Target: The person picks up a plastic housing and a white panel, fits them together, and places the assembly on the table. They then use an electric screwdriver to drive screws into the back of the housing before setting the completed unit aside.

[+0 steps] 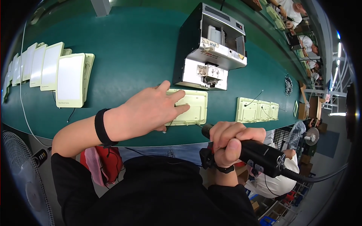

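A pale green plastic casing (194,107) lies on the green table in front of me. My left hand (145,111) rests over its left part with the fingers spread, and a thin dark wire shows by its near edge. In my right hand (235,141) is a black electric screwdriver (262,156), fist wrapped round its body. Its nose points left at the casing's near right edge; whether the bit touches a screw is too small to tell. A cable runs from its back end to the right.
Beyond the casing stands a black and silver screw-feeder machine (205,71). Several similar casings (256,110) with wires lie to the right. Overlapping white-faced panels (69,79) line the left. A fan (28,180) stands at lower left; a person in white (277,180) is at lower right.
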`<action>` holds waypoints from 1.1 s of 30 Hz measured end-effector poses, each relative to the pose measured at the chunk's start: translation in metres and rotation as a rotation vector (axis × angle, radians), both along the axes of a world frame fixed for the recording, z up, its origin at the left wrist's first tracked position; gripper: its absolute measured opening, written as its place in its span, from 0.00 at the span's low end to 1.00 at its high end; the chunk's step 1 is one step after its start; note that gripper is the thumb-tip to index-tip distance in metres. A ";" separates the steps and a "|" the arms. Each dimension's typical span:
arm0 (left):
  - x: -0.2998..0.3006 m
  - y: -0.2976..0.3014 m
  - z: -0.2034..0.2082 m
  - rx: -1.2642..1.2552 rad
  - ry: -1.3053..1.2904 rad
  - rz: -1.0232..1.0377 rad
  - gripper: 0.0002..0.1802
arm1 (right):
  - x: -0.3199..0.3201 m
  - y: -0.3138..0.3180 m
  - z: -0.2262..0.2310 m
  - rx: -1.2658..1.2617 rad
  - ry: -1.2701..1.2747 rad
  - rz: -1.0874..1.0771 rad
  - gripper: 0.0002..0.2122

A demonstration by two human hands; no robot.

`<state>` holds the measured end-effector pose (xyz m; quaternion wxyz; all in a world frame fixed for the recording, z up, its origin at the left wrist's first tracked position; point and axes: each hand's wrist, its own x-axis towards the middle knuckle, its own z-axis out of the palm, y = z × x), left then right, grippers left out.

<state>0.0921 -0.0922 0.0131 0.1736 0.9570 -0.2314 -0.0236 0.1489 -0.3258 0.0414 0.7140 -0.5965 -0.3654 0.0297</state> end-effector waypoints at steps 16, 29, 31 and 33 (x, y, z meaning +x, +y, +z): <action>-0.008 -0.007 -0.003 0.052 -0.129 -0.012 0.23 | 0.070 0.067 0.061 0.269 -0.131 -0.032 0.11; 0.010 0.010 -0.012 0.007 -0.158 -0.003 0.11 | 0.013 0.031 0.037 0.160 -0.006 0.172 0.10; 0.009 0.009 -0.013 0.004 -0.154 0.009 0.12 | -0.005 0.028 0.031 0.107 0.025 0.211 0.13; 0.009 0.010 -0.012 0.011 -0.165 0.015 0.13 | -0.012 0.032 0.023 0.075 0.041 0.198 0.14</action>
